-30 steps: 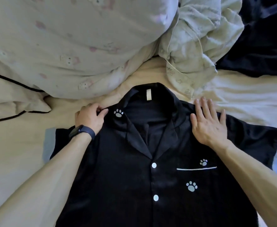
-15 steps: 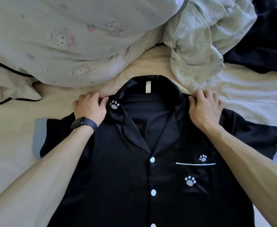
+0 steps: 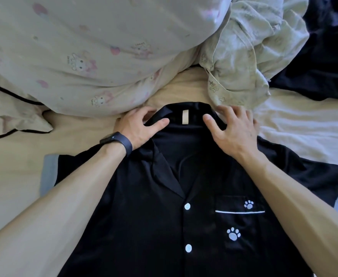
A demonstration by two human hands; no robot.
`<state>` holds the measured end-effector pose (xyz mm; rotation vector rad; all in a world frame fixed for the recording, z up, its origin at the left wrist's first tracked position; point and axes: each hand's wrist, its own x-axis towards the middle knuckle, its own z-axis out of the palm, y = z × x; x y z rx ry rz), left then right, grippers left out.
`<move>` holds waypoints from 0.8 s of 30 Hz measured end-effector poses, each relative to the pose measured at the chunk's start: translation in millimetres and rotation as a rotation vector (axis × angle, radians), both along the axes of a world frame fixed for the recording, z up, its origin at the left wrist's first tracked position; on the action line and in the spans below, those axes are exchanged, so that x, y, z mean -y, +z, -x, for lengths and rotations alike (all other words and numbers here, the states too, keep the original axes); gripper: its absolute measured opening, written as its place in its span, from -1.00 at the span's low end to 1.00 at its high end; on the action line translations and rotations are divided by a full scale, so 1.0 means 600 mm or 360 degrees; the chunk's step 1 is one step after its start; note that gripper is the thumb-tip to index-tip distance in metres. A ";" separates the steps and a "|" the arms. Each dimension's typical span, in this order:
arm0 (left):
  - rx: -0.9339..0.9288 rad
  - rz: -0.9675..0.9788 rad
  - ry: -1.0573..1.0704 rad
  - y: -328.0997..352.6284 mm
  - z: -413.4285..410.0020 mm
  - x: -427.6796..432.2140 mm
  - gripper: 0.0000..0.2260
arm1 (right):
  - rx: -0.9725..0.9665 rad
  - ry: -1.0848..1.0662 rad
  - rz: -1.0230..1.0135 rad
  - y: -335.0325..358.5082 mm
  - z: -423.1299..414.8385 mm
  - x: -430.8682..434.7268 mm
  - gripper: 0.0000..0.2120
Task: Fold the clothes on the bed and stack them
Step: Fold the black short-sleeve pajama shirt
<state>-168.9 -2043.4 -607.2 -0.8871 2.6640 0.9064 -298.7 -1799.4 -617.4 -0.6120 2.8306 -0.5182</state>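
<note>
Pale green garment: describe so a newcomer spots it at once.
Start at the black paw-print shirt. Beyond its collar, past the right hand, lies the pale green garment. Crumpled, with tiny motifs, unlike the smooth bunny-print duvet leftward and the dark navy cloth rightward.

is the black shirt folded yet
No, the black shirt lies spread out flat on the bed with its buttoned front up, while the left hand and right hand hold its collar.
</note>
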 end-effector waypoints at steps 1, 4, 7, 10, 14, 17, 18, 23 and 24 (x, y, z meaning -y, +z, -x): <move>0.0025 0.0069 -0.0052 -0.002 0.004 0.000 -0.43 | -0.0069 0.0073 -0.0068 -0.001 0.003 0.003 -0.42; -0.0008 0.0431 -0.0117 -0.006 0.015 0.002 -0.69 | -0.0265 0.0194 -0.0239 -0.006 0.014 0.002 -0.64; -0.0025 0.0633 -0.0001 -0.007 0.026 -0.004 -0.72 | -0.0115 0.0047 -0.0178 -0.003 0.036 0.007 -0.69; -0.0044 0.0507 0.0020 -0.010 0.032 -0.014 -0.74 | 0.0004 0.0089 -0.0053 -0.001 0.045 0.005 -0.74; -0.0022 0.0494 -0.0172 -0.004 0.030 -0.021 -0.65 | -0.0027 0.0153 0.0030 0.009 0.042 -0.020 -0.78; -0.0012 0.0459 -0.0116 0.002 0.038 -0.013 -0.72 | 0.0073 0.0144 0.0070 0.014 0.045 -0.032 -0.82; -0.0001 0.0424 -0.0116 0.004 0.038 -0.009 -0.72 | 0.0130 0.0157 0.0063 0.016 0.048 -0.035 -0.79; 0.0116 0.0267 -0.0287 0.018 0.032 0.011 -0.73 | 0.0378 0.0192 0.0023 0.024 0.063 -0.044 -0.70; 0.0115 0.0238 -0.0252 0.020 0.034 0.013 -0.74 | 0.0352 0.0177 0.0026 0.024 0.062 -0.043 -0.77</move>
